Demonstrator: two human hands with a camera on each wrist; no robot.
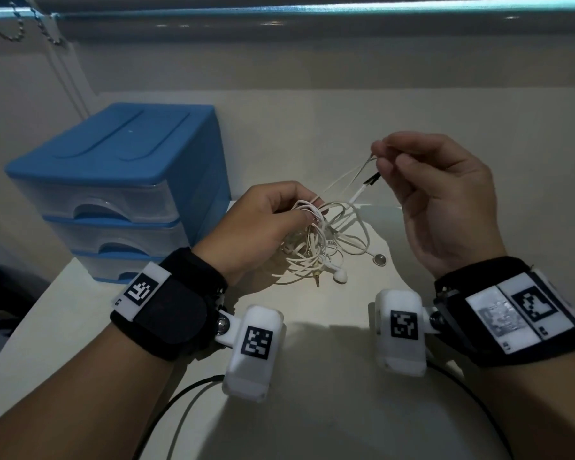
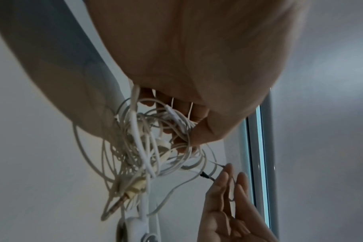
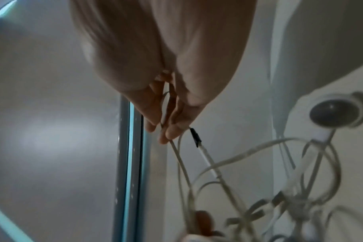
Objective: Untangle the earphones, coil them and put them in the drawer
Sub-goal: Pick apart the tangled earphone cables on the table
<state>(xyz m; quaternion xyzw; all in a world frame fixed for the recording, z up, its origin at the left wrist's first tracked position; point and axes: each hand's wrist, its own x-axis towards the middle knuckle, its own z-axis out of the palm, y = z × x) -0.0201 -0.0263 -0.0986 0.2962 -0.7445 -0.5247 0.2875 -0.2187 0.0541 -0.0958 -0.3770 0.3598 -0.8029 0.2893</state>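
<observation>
I read the head view first. My left hand [image 1: 263,224] grips the main knot of the white earphones [image 1: 316,250], fingers curled into the bundle, held just above the white table [image 1: 312,410]. The left wrist view confirms it: several cable loops [image 2: 135,147] pass between the curled fingers and hang below the palm.

My right hand [image 1: 442,197] is raised higher, to the right of the knot. Its thumb and fingertips pinch thin strands of cable drawn up out of the tangle. A short black sleeve [image 1: 471,179] on one strand sits just below that pinch; the right wrist view shows the same black sleeve [image 3: 195,137] beside the fingertips [image 3: 172,131].

Location of the earphones: mostly in the air between both hands, with the lower loops, one white earbud [image 1: 340,276], a second earbud showing its grille [image 1: 379,260] and the gold jack plug [image 1: 316,280] on or just above the table; contact cannot be confirmed.

The blue three-drawer unit [image 1: 120,180] stands on the table to the left of my left hand. All three translucent drawers are closed.
</observation>
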